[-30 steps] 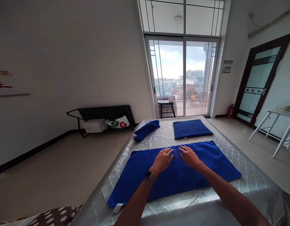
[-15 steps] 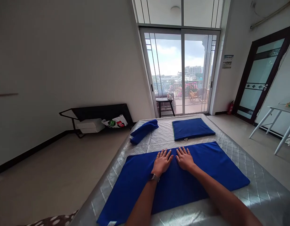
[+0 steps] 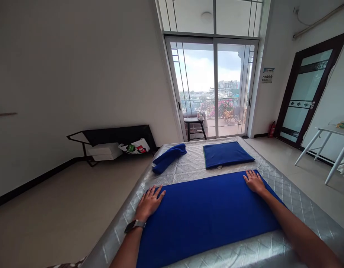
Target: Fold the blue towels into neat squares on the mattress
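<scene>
A blue cloth (image 3: 205,208) lies spread flat across the near part of the mattress (image 3: 185,169). My left hand (image 3: 149,203) rests on its far left corner, fingers spread, with a watch (image 3: 135,225) on the wrist. Toward the far right corner, my right hand (image 3: 254,181) lies flat on the same cloth, its fingers apart. Neither hand grips anything. Beyond the spread cloth is a folded blue cloth (image 3: 227,154), with a small white tag at its near edge. A crumpled blue cloth (image 3: 169,158) sits at the mattress's left side.
Left of the mattress, a black-framed bench (image 3: 118,136) stands against the wall, with a white box (image 3: 103,152) and a printed bag (image 3: 135,147). Sliding glass doors (image 3: 213,89) are behind. A white table (image 3: 332,130) and fire extinguisher (image 3: 272,129) stand to the right.
My hands have slid apart over the spread cloth, the left one out to the left corner and the right one to the right corner. The cloth looks flatter.
</scene>
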`<action>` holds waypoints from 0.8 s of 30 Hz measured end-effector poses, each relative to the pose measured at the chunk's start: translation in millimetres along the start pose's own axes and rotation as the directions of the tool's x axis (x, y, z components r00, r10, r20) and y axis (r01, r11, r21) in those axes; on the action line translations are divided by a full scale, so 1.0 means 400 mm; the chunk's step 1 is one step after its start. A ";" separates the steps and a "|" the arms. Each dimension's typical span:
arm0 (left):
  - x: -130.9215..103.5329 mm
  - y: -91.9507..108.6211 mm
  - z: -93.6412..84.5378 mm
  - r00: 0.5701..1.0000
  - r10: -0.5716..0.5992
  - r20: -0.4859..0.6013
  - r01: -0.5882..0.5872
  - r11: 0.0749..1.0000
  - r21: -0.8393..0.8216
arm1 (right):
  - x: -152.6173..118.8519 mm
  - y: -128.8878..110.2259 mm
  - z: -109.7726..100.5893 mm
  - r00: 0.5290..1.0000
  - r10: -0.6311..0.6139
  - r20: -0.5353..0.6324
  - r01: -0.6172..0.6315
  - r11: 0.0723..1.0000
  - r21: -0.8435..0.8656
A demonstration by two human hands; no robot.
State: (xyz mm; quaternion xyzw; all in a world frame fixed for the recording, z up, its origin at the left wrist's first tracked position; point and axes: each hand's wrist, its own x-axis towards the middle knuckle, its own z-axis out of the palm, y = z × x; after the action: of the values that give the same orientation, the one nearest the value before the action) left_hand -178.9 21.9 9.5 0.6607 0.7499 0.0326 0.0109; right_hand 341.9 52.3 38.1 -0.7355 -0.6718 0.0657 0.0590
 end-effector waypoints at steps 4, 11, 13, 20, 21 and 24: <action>0.003 -0.026 0.010 0.999 -0.048 -0.025 0.047 0.999 -0.025 | 0.010 0.027 0.009 0.999 0.031 -0.040 -0.031 1.000 0.001; 0.000 -0.010 0.011 0.994 -0.081 -0.075 0.079 0.996 -0.035 | 0.028 0.086 0.014 0.993 0.113 -0.035 -0.113 0.993 -0.011; -0.002 -0.007 0.011 0.993 -0.085 -0.076 0.082 0.996 -0.036 | 0.029 0.113 0.002 0.991 0.136 -0.017 -0.136 0.991 -0.016; -0.002 0.009 0.007 0.991 -0.108 -0.085 0.103 0.993 -0.063 | 0.023 -0.007 -0.079 0.986 0.080 -0.145 -0.086 0.996 -0.037; -0.002 0.011 0.005 0.990 -0.109 -0.086 0.103 0.992 -0.068 | 0.018 -0.059 -0.082 0.985 0.007 -0.175 -0.011 1.000 -0.024; -0.002 0.016 0.003 0.990 -0.115 -0.085 0.108 0.991 -0.074 | -0.015 -0.243 -0.059 0.937 -0.295 -0.186 0.308 0.950 0.045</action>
State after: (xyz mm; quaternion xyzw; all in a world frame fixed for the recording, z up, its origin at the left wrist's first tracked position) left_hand -172.5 22.0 8.6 0.6149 0.7838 0.0874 0.0022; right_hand 250.4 55.0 78.3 -0.6239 -0.7659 0.0149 0.1548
